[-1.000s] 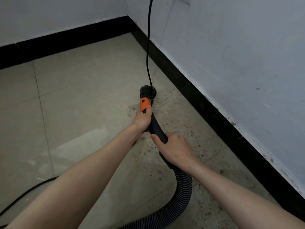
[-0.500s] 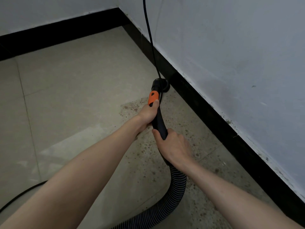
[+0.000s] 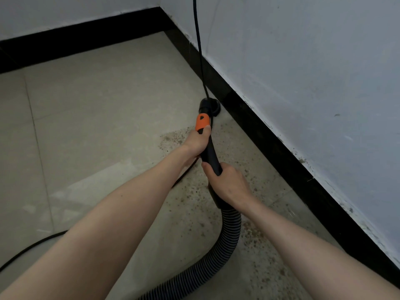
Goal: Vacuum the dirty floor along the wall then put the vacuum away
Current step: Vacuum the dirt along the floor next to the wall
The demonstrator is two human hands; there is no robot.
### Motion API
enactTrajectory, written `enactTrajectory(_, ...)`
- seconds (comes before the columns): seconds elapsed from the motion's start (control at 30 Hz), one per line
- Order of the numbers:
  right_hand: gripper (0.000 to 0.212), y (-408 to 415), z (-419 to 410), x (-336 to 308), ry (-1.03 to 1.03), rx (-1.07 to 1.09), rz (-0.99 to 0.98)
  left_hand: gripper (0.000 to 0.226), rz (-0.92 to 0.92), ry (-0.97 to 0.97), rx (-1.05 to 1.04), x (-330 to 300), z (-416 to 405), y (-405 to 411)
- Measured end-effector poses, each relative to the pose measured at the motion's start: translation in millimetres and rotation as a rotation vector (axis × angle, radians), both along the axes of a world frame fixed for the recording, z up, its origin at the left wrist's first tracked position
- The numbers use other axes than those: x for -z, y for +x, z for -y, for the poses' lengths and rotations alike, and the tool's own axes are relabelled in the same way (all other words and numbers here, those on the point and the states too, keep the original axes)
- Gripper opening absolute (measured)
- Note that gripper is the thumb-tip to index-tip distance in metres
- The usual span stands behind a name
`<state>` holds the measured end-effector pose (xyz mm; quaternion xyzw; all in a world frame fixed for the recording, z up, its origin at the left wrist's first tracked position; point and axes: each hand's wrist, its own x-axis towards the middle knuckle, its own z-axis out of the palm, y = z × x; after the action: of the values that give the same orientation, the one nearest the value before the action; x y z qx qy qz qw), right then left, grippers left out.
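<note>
Both hands are on the vacuum wand (image 3: 211,152) right now. The left hand (image 3: 198,141) has its grip wrapped around the upper part, thumb resting just under the orange collar (image 3: 202,122). The right hand (image 3: 227,182) is clenched around the black tube lower down, close to where the ribbed hose (image 3: 227,241) joins on. That hose curls down and off toward 6 o'clock.

The round nozzle (image 3: 211,106) sits on the floor (image 3: 97,109) at about 12 o'clock from the hands, tucked right up against the black baseboard (image 3: 270,135) of the wall (image 3: 303,72) on the right. A black power cord (image 3: 199,40) hangs down from the top of the view and passes in front of the nozzle; another stretch of cord lies on the tiles at 8 o'clock.

Brown specks of dirt (image 3: 255,234) are scattered over the tiles along the baseboard, from around the hands down toward 5 o'clock. The tiles out to 9 and 10 o'clock look much cleaner.
</note>
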<state>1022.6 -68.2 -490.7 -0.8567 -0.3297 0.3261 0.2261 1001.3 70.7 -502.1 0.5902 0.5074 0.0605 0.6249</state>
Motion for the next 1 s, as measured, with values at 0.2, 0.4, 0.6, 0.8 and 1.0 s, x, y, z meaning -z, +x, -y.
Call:
enactTrajectory(0.2,0.044,-4,-17,-4,0.022,-0.158,-0.110,0.055,-0.016,0.051,-0.217,-5,-9,-35)
enactTrajectory(0.4,0.048,-34,-2,-10,-0.040,-0.368,-0.006,0.060,-0.049,0.024,-0.379,1,13,-90)
enactTrajectory(0.6,0.044,-48,19,-11,-0.069,-0.469,-0.017,0.054,-0.088,-0.002,-0.438,-5,46,-118)
enactTrajectory(0.8,0.039,-50,32,-5,-0.098,-0.486,-0.094,0.051,-0.129,0.010,-0.433,-2,68,-123)
enactTrajectory(1.0,0.043,-49,28,-7,-0.100,-0.492,-0.146,0.053,-0.076,-0.010,-0.437,3,67,-127)
